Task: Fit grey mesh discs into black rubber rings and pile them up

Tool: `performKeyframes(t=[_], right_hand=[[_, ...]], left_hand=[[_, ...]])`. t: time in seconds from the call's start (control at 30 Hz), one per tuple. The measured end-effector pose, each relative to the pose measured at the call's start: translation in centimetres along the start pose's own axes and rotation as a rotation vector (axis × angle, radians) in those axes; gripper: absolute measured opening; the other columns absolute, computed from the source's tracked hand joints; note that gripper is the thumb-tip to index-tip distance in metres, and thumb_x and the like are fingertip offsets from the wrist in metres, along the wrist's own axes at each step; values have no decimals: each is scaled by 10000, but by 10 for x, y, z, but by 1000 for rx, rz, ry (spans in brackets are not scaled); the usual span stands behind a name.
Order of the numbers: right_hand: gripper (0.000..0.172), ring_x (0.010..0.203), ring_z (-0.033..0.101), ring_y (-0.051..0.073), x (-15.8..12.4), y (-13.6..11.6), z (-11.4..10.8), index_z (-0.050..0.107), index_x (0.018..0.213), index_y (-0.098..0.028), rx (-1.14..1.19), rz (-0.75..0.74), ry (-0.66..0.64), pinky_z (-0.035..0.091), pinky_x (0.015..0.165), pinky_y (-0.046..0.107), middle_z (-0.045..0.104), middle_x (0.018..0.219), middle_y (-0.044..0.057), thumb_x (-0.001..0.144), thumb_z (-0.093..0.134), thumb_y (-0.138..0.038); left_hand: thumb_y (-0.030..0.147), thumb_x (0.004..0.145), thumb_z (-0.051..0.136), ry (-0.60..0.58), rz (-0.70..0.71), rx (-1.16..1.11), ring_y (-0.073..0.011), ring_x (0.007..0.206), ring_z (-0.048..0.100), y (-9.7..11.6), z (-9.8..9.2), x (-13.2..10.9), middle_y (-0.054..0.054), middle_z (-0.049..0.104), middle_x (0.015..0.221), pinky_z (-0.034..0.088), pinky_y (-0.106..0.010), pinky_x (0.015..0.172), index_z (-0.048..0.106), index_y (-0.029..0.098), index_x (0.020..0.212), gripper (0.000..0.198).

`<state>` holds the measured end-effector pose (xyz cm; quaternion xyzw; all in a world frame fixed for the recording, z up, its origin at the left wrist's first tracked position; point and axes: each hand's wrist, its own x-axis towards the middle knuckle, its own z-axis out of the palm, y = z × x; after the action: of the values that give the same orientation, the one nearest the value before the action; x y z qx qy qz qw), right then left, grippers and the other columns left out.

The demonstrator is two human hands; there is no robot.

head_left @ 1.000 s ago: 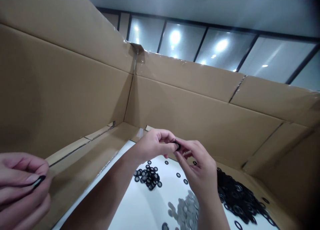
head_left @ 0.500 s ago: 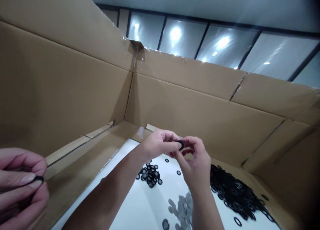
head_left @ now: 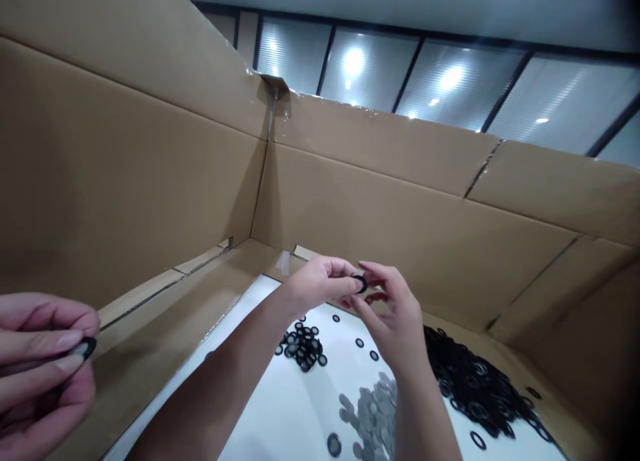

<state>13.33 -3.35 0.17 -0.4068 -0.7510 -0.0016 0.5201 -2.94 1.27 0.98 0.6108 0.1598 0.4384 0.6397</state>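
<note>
My left hand [head_left: 315,284] pinches a small black ring [head_left: 359,284] between thumb and forefinger, held above the white surface [head_left: 280,414]. My right hand [head_left: 395,314] meets it from the right, its thumb and forefinger tips on the same ring and its other fingers loosely curled. Below my hands lie a small cluster of black rings [head_left: 303,344], a heap of grey discs [head_left: 373,411] and a large heap of black rings [head_left: 470,377].
Tall cardboard walls [head_left: 380,207] enclose the surface on the left, back and right. At the left edge another person's hands [head_left: 40,374] pinch a black ring [head_left: 89,346]. A few loose rings lie scattered between the heaps.
My hands have stayed together on the ring and risen slightly. My right-hand fingers have loosened a little. The other person's hands shifted slightly at the left edge.
</note>
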Motion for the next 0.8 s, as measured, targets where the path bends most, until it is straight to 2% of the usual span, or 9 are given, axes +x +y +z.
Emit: performKeyframes(t=[0.07,0.13,0.23,0.4,0.5,0.57,0.7,0.77,0.8], right_hand=[[246,858,654,179,0,1,-1,652,1125,-272,12,-27,-32,573,679,311,646,1036,45,891,650,-197],[159,754,642,160,0,2,2,643,1012,-249,-19,41,32,562,630,303,647,959,26,864,680,-204],[243,704,631,157,-1,3,7,590,979,-237,-50,138,130,549,591,296,643,898,6,796,749,-227],[253,887,651,174,0,6,2,638,1132,-266,48,-27,-55,576,690,301,644,1049,41,894,640,-182],[177,764,641,155,-1,8,6,626,1003,-243,3,73,48,566,642,295,645,956,19,847,687,-184],[233,720,634,154,-2,9,9,595,971,-237,-18,144,127,562,619,297,640,906,7,791,737,-200],[307,863,672,191,-3,15,8,623,1135,-257,68,49,2,591,687,316,658,1027,46,838,698,-249],[230,868,680,199,-3,20,7,658,1087,-257,68,41,-28,589,692,319,662,1022,54,861,685,-288],[219,818,684,198,-4,22,8,654,1042,-255,51,86,18,583,655,313,665,985,48,839,710,-316]], left_hand=[[287,722,795,12,2,3,-102,622,595,-1,1,1,-9,635,676,492,-264,650,675,110,774,220],[284,711,799,13,-9,-4,-104,620,598,-3,1,3,-10,635,673,491,-264,645,667,111,763,224],[286,719,794,8,-20,-24,-105,609,598,-4,1,3,-6,629,655,491,-264,637,644,116,732,227],[257,728,770,26,-12,2,-99,615,603,-3,0,4,-8,635,674,493,-256,639,659,108,764,190],[238,725,768,29,-38,-1,-101,638,616,-5,-1,5,-12,640,701,500,-260,657,650,113,760,175],[243,727,774,26,-42,-9,-98,634,610,-8,-2,6,-5,627,688,496,-258,656,639,117,748,186],[283,731,791,26,-5,21,-89,631,595,-11,-4,8,1,620,686,488,-250,652,648,119,759,220],[288,715,806,28,-26,22,-91,643,603,-10,-3,8,-4,637,711,496,-254,663,655,120,770,233],[295,711,812,29,-35,12,-91,649,604,-9,-3,8,-4,639,718,501,-256,671,655,121,770,242]])
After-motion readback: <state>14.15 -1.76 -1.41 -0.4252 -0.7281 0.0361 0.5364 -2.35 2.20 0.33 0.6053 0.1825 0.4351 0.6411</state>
